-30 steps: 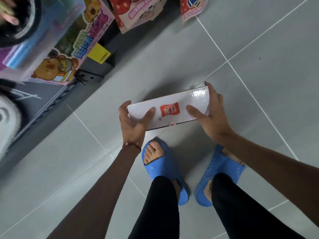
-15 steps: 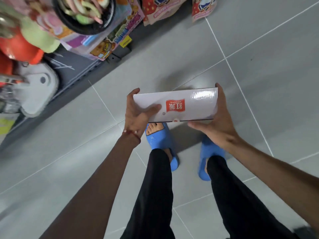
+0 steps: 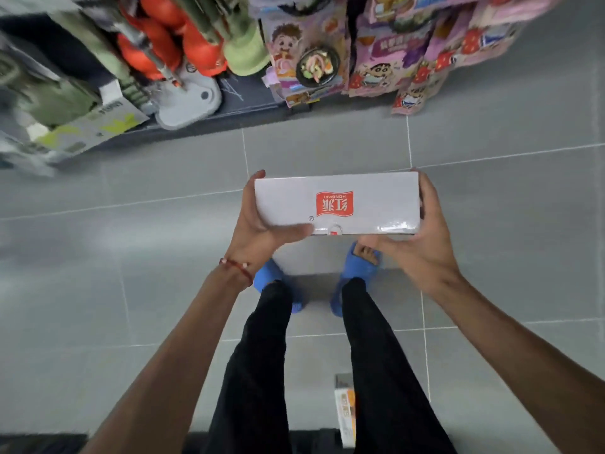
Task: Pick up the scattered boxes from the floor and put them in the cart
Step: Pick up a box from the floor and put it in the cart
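A long white box (image 3: 376, 201) with a red logo is held level in the air above my feet. My left hand (image 3: 262, 231) grips its left end, thumb under the near edge. My right hand (image 3: 422, 240) holds its right end, fingers around the far corner. Another box (image 3: 345, 407), white and orange, lies on the grey floor between my legs, partly hidden by my right leg. No cart is in view.
A store shelf base (image 3: 196, 126) runs across the top, with hanging snack packets (image 3: 376, 54), orange and green goods (image 3: 183, 47) and a grey item (image 3: 186, 106). Grey floor tiles (image 3: 114, 257) spread left and right. A dark edge (image 3: 39, 444) lies at the bottom.
Both hands have lifted the white box off the floor and levelled it. My view rose, bringing the shelves and a second box behind my feet into sight.
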